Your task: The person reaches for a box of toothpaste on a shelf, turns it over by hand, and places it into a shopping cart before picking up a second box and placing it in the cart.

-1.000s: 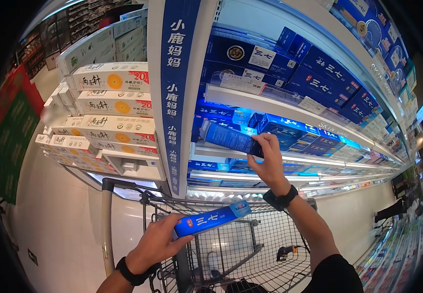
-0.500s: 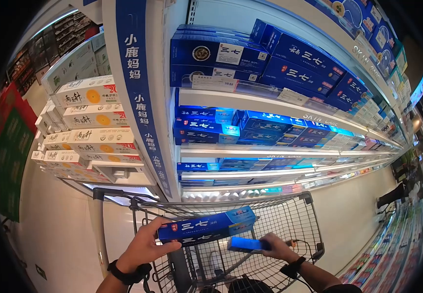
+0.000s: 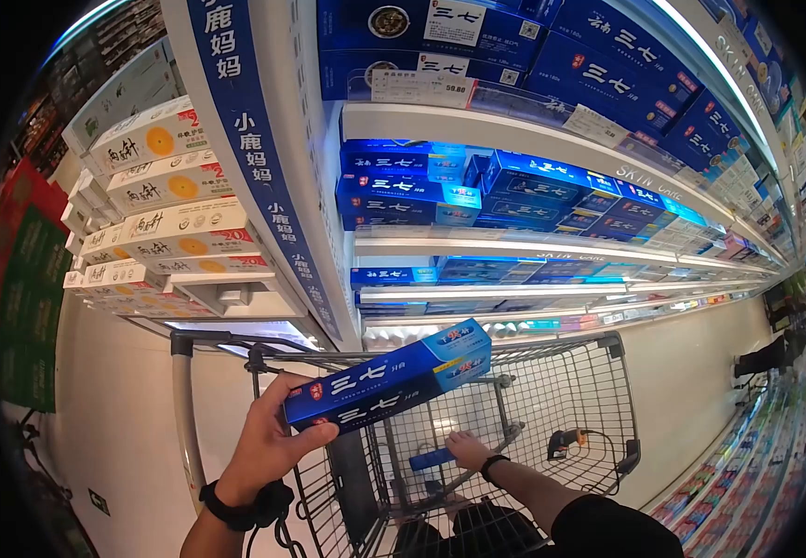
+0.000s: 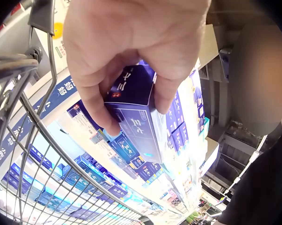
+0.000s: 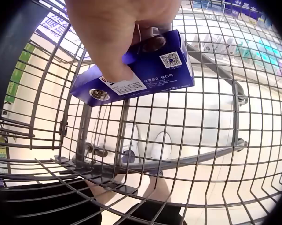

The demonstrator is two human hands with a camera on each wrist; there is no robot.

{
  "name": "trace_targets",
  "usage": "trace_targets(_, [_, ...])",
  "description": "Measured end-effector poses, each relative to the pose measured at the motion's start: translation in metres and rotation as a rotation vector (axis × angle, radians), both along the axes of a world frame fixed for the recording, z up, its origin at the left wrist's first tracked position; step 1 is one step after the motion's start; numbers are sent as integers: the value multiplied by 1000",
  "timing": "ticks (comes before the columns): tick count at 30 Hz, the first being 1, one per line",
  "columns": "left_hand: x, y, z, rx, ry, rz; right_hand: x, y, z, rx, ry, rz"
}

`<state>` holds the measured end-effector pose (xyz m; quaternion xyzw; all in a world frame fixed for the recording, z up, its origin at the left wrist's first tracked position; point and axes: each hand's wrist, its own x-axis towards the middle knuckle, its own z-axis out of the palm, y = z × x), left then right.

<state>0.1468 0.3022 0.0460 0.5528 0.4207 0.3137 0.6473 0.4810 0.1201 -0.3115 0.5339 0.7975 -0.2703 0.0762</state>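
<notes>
My left hand (image 3: 273,432) grips a blue toothpaste box (image 3: 389,377) by its near end, over the cart's left side. The box slants up to the right, and two printed faces show. In the left wrist view, thumb and fingers clasp both sides of this box (image 4: 138,122). Down in the cart basket, my right hand (image 3: 468,450) holds another blue toothpaste box (image 3: 431,458). The right wrist view shows that box (image 5: 155,75) lying crosswise under the hand (image 5: 122,37), close over the wire floor, its QR code and round picture visible.
The wire shopping cart (image 3: 598,358) stands before lit shelves. A black and orange handheld device with a cable (image 3: 566,442) lies in its basket. Blue toothpaste boxes (image 3: 407,205) fill the shelves ahead; white boxes (image 3: 166,181) are stacked left of the blue-lettered post (image 3: 254,153).
My right hand has brought its box down from in front of the shelf into the cart basket. The left hand has turned its box, so a second face shows, and lifted it slightly.
</notes>
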Motion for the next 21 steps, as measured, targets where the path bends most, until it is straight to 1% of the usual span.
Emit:
trace_targets(4, [-1,2,1,-2,30,-10,3,-14,-32,28,-57,-23])
trace_targets(5, [-1,3,0,0,35,-13,2,-14,-28,6,-45,-21])
trace_targets(7, [-2,4,-1,1,42,-20,-2,-10,-1,-40,-25,-22])
trace_targets(10, [-2,5,1,11,39,-13,-13,24,75,-20,321,-86])
trace_targets(13, [-3,5,1,27,39,-22,-12,78,165,129,429,-206])
trace_targets(15, [-2,4,2,16,33,-11,1,114,209,292,444,-270])
trace_targets(17, [-2,3,1,17,29,-5,11,152,255,495,411,-239])
trace_targets(19, [-2,2,-1,24,32,-10,7,187,310,549,400,-290])
trace_targets(21, [-2,1,-4,29,24,-15,0,223,339,764,402,-183])
